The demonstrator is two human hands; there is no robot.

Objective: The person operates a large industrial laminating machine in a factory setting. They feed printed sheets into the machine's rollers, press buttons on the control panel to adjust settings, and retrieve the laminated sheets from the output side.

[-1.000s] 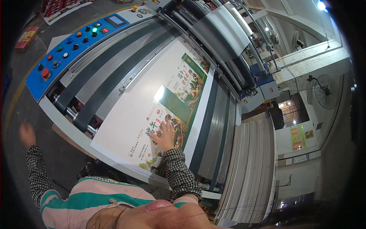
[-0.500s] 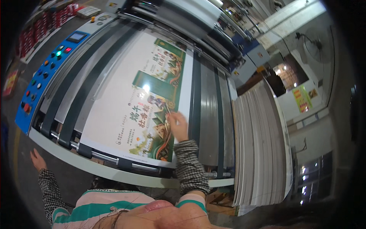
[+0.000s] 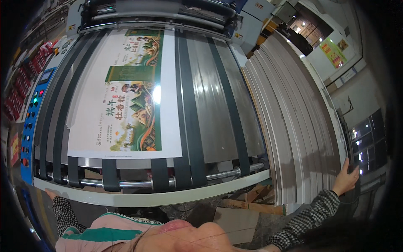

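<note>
My right hand is stretched out to the right, at the outer edge of a tall stack of grey-white boards. Its fingers are apart; whether they press on the edge is hard to tell. At the machine's front left corner is my left hand, low and partly hidden, with a finger stretched out and nothing seen in it. A large printed sheet, white with green panels and food pictures, lies flat on the machine's dark belts. Neither hand touches it.
The machine's pale front rail crosses before me. A blue control panel with buttons runs along its left side, and rollers span the far end. Wooden pallet parts and a flat board lie low at the right.
My right hand has left the printed sheet and moved right to the board stack. The view has turned right. The sheet's near edge now lies farther back from the front roller.
</note>
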